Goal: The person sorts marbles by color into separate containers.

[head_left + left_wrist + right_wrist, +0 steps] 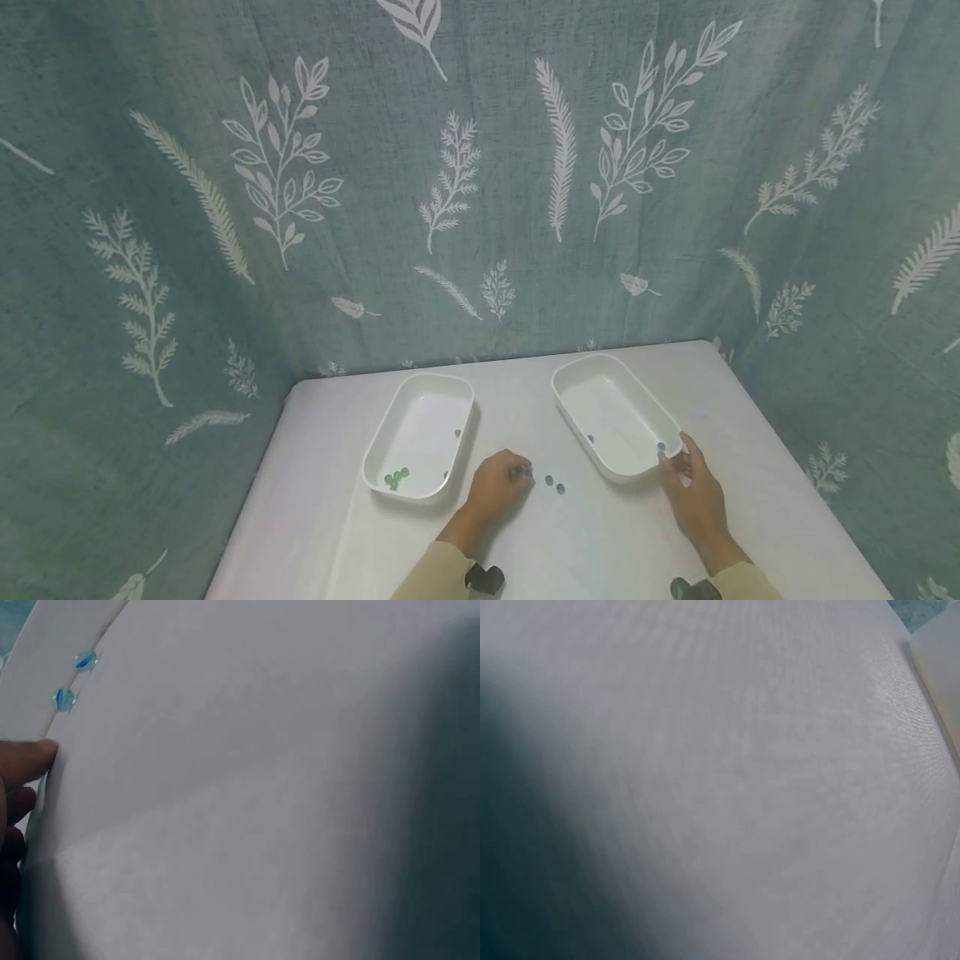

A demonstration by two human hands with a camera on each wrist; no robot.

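Note:
My left hand (497, 485) is low over the table between two white trays, fingers curled around a few glass marbles (527, 470) that partly show at its fingertips. Two blue marbles (555, 485) lie on the cloth just right of it. In the left wrist view, the thumb (30, 761) is beside two clear marbles with blue swirls (85, 660). At the near right corner of the right tray (615, 477), my right hand (696, 492) holds the rim between thumb and fingers. Blue marbles (661, 447) show by its thumb tip. The right wrist view shows no fingers.
The left tray (405, 498) holds several green marbles (396, 478) in its near left corner and a few bluish ones along its right side. Another marble (590, 438) lies in the right tray. Leaf-patterned curtains (480, 208) enclose the white table (315, 467).

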